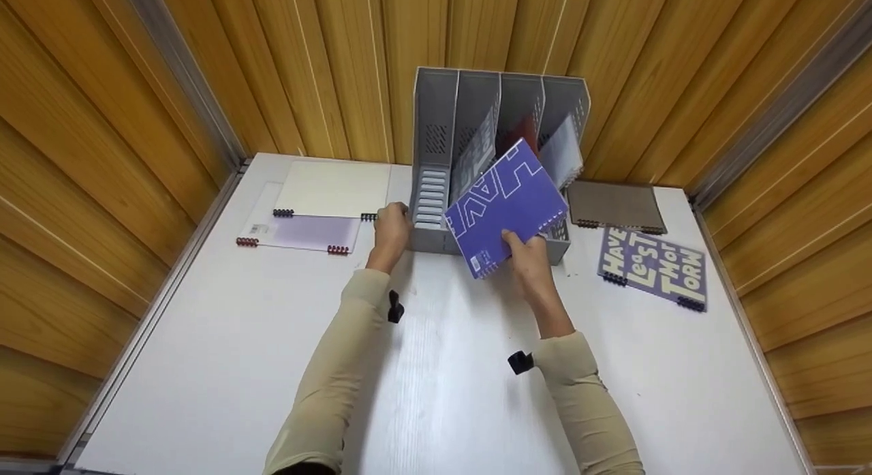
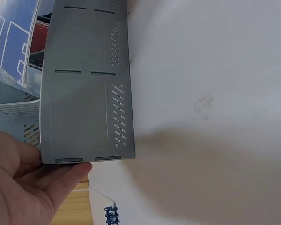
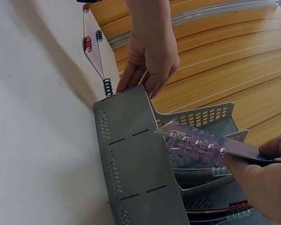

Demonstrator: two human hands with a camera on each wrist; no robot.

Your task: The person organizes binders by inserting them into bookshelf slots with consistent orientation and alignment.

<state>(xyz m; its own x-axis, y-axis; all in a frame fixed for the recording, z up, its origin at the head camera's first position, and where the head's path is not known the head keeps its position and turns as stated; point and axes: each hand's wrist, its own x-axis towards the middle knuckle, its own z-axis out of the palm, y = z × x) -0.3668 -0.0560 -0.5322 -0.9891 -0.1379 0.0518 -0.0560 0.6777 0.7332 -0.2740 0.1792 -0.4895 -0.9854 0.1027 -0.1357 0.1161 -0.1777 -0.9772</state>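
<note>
My right hand [image 1: 529, 260] pinches a purple spiral notebook [image 1: 507, 195] by its lower edge, thumb on the cover. The notebook is tilted in front of the grey file organizer [image 1: 434, 240], over its middle slots. In the right wrist view its clear coil binding [image 3: 196, 149] shows side-on, near the organizer's slots. My left hand [image 1: 392, 231] grips the organizer's front left corner; the left wrist view shows the fingers [image 2: 68, 183] curled against its end. A grey lettered notebook [image 1: 479, 151], a red one [image 1: 523, 135] and a pale one [image 1: 563, 155] stand in slots. The leftmost slot shows its bare slatted floor.
On the left lie a cream notebook [image 1: 334, 189] and a lilac one [image 1: 317, 231] with red coils, partly overlapping. To the right are a brown notebook [image 1: 616, 206] and a lettered purple-grey notebook [image 1: 654, 267]. Wooden walls [image 1: 327, 66] enclose the white table [image 1: 436, 393].
</note>
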